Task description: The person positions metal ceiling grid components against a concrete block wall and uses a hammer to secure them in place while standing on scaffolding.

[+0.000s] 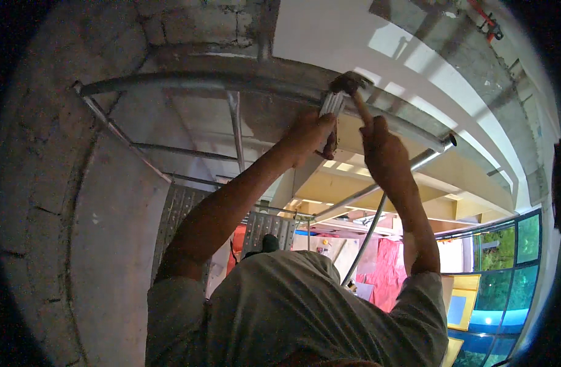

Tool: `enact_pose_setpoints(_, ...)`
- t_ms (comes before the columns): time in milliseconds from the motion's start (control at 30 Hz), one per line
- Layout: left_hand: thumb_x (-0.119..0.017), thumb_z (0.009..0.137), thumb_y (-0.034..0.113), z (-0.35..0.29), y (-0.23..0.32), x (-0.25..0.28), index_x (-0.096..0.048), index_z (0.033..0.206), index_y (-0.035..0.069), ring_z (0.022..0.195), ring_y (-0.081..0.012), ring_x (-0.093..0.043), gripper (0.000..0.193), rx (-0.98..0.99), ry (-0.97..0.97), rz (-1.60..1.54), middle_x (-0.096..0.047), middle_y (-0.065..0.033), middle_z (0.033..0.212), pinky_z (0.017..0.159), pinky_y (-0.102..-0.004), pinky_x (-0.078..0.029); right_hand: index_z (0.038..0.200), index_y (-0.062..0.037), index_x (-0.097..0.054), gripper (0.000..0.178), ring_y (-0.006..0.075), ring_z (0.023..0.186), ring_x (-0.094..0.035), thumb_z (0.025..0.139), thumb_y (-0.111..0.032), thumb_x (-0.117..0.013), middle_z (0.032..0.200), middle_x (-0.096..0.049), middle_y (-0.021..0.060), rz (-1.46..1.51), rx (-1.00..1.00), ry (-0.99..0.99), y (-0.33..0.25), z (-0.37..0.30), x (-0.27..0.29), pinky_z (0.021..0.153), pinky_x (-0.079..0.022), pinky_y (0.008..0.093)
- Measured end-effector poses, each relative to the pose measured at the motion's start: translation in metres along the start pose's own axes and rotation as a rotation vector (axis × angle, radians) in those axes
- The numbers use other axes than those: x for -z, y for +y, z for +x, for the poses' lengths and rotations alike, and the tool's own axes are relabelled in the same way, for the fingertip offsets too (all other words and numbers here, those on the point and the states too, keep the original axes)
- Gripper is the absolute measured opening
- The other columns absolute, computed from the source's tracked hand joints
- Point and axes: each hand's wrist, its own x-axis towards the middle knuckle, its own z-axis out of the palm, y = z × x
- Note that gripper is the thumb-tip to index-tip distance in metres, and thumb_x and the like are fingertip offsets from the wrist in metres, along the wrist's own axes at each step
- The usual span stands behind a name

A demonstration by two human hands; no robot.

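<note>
My left hand (307, 136), fingers closed, grips a short silver metal channel (333, 104) that stands nearly upright. In my right hand (383, 150) is the wooden handle of a hammer, held in a closed fist. The dark hammer head (350, 82) lies at the far end of the channel in this view; whether it touches the metal, I cannot tell. A dark brownish shape (330, 145) shows just below the channel, too unclear to name. Both my arms reach up over a scaffold rail (189, 79).
Round scaffold tubes (237, 131) surround me, with perforated metal planks (178, 214) below. A pale wooden frame (378, 177) stands beyond on the right. Rough block wall (198, 27) is at the far side. Lower down are a pink-red sheet (387, 272) and windows (507, 272).
</note>
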Motion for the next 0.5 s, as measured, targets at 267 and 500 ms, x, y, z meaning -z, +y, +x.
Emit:
enact_pose_setpoints(267,-0.045,0.098,0.031,-0.003,-0.001,0.008,-0.050,0.095,0.006,0.055,-0.0185,-0.057,0.026,0.110,-0.007,-0.138,-0.055,-0.0064,0.070,0.050,-0.0371,-0.053,0.110,-0.0045,-0.048,0.026,0.0428,0.079,-0.064,0.093,-0.021,-0.061,0.093,-0.065,0.0253,0.585,-0.020,0.498,-0.030,-0.008,0.055,0.061,-0.050,0.0454)
enact_pose_setpoints(500,-0.045,0.098,0.033,-0.004,0.004,-0.006,-0.050,0.096,0.008,0.055,-0.0175,-0.056,0.026,0.084,-0.003,-0.095,-0.055,-0.0056,0.070,0.050,-0.0383,-0.054,0.109,-0.0067,-0.045,0.025,0.0482,0.074,-0.062,0.097,-0.027,-0.052,0.077,-0.063,0.0255,0.043,-0.028,0.076,0.009,0.001,-0.017,0.063,-0.048,0.0554)
